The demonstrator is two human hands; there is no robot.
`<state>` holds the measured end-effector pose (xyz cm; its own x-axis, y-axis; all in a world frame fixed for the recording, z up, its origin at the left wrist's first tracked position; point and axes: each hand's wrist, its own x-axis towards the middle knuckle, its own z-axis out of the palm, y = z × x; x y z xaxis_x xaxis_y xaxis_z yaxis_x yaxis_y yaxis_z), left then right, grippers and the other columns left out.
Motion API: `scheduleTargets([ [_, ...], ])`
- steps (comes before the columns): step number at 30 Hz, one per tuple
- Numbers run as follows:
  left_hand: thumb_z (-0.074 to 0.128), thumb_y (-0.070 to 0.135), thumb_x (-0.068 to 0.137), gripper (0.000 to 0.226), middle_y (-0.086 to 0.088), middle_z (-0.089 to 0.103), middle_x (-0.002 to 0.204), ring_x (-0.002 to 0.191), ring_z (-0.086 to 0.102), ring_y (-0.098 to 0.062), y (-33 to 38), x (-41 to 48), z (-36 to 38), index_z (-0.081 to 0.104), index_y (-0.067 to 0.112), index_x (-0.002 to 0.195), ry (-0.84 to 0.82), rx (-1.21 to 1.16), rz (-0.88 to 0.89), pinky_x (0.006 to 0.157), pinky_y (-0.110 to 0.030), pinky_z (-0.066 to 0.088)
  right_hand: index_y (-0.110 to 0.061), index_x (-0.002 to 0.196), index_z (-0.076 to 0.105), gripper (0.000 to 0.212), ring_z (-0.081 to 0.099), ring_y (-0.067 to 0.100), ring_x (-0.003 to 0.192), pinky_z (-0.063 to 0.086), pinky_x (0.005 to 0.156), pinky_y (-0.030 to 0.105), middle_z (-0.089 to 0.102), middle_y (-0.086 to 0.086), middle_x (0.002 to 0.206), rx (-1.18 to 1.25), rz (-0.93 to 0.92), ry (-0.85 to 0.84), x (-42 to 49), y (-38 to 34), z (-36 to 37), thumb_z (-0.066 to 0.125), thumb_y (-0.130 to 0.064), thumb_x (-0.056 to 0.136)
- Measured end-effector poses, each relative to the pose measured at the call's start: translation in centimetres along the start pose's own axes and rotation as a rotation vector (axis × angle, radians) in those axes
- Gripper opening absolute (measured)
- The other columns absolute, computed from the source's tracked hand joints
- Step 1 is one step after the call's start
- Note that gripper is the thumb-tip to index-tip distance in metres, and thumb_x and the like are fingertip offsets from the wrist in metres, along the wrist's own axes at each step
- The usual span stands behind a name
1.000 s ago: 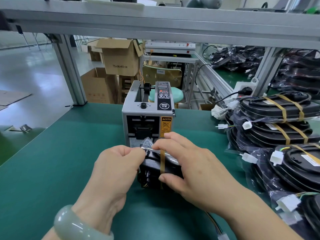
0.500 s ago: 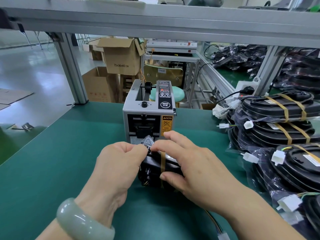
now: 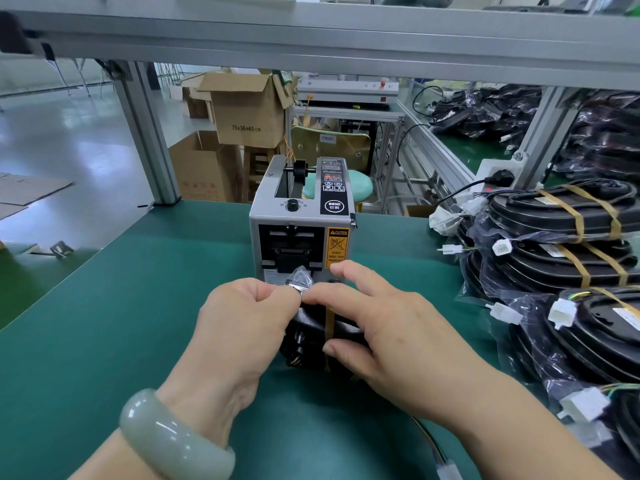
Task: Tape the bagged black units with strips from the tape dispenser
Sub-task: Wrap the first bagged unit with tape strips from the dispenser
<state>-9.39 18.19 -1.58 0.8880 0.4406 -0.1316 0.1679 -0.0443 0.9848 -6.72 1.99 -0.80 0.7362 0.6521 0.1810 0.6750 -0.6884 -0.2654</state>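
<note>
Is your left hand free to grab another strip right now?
No, the left hand pinches the bunched clear bag end of the black unit in front of the tape dispenser.

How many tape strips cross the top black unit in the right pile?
2 on the top unit: left strip near its middle, right strip beside it; frame edge may hide more.

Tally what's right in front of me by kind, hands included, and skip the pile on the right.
Tape dispenser: 1
Bagged black unit: 1
Tape strip on it: 1
Hands: 2, left hand, right hand
Bracelet: 1
Total: 6
</note>
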Motion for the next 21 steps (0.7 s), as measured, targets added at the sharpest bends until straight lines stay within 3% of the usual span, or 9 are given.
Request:
scheduleTargets([
  [7, 0.06, 0.028, 0.052, 0.01, -0.006, 0.051, 0.063, 0.07, 0.053, -0.023, 0.0, 0.0, -0.2, 0.058, 0.023, 0.044, 0.013, -0.024, -0.017, 0.087, -0.063, 0.049, -0.053, 0.128, 0.031, 0.052, 0.056, 0.026, 0.111, 0.047, 0.09, 0.036, 0.028, -0.019, 0.144, 0.013, -0.02, 0.001, 0.1, -0.2, -0.2, 0.06, -0.04, 0.087],
  [10, 0.062, 0.026, 0.054, 0.011, -0.009, 0.05, 0.065, 0.071, 0.047, -0.022, -0.3, 0.2, -0.3, 0.056, 0.021, 0.046, -0.013, -0.066, -0.018, 0.087, -0.054, 0.05, -0.052, 0.128, 0.032, 0.051, 0.057, 0.025, 0.109, 0.047, 0.089, 0.035, 0.031, -0.019, 0.14, 0.027, -0.027, 0.008, 0.2, -0.2, -0.2, 0.06, -0.039, 0.087],
  [13, 0.076, 0.022, 0.062, 0.022, -0.011, 0.061, 0.075, 0.07, 0.058, -0.023, -0.6, 0.7, -0.8, 0.057, 0.011, 0.066, -0.075, -0.198, -0.054, 0.077, -0.036, 0.049, -0.052, 0.128, 0.031, 0.053, 0.058, 0.024, 0.105, 0.048, 0.087, 0.035, 0.035, -0.021, 0.136, 0.042, -0.031, 0.025, 0.1, -0.1, -0.1, 0.06, -0.039, 0.086],
  [15, 0.072, 0.026, 0.08, 0.022, -0.009, 0.069, 0.083, 0.075, 0.069, -0.023, -0.7, 1.0, -1.2, 0.061, 0.007, 0.079, -0.041, -0.286, -0.091, 0.07, -0.033, 0.051, -0.052, 0.127, 0.03, 0.053, 0.058, 0.023, 0.104, 0.048, 0.086, 0.035, 0.036, -0.022, 0.134, 0.043, -0.032, 0.038, 0.2, -0.1, -0.1, 0.061, -0.039, 0.085],
  [17, 0.063, 0.029, 0.088, 0.019, -0.006, 0.07, 0.086, 0.081, 0.07, -0.022, -0.8, 0.9, -1.4, 0.065, 0.01, 0.084, 0.005, -0.278, -0.089, 0.068, -0.032, 0.051, -0.051, 0.126, 0.032, 0.052, 0.058, 0.022, 0.102, 0.049, 0.085, 0.035, 0.038, -0.022, 0.131, 0.05, -0.035, 0.046, 0.3, -0.1, -0.1, 0.062, -0.038, 0.085],
  [21, 0.064, 0.038, 0.083, 0.017, 0.008, 0.074, 0.077, 0.078, 0.069, -0.006, -1.0, 0.3, -0.7, 0.075, 0.028, 0.076, -0.023, -0.061, 0.062, 0.073, -0.028, 0.052, -0.046, 0.122, 0.037, 0.049, 0.056, 0.015, 0.101, 0.047, 0.084, 0.033, 0.051, -0.02, 0.122, 0.067, -0.044, 0.041, 0.3, -0.1, -0.2, 0.063, -0.037, 0.083],
])
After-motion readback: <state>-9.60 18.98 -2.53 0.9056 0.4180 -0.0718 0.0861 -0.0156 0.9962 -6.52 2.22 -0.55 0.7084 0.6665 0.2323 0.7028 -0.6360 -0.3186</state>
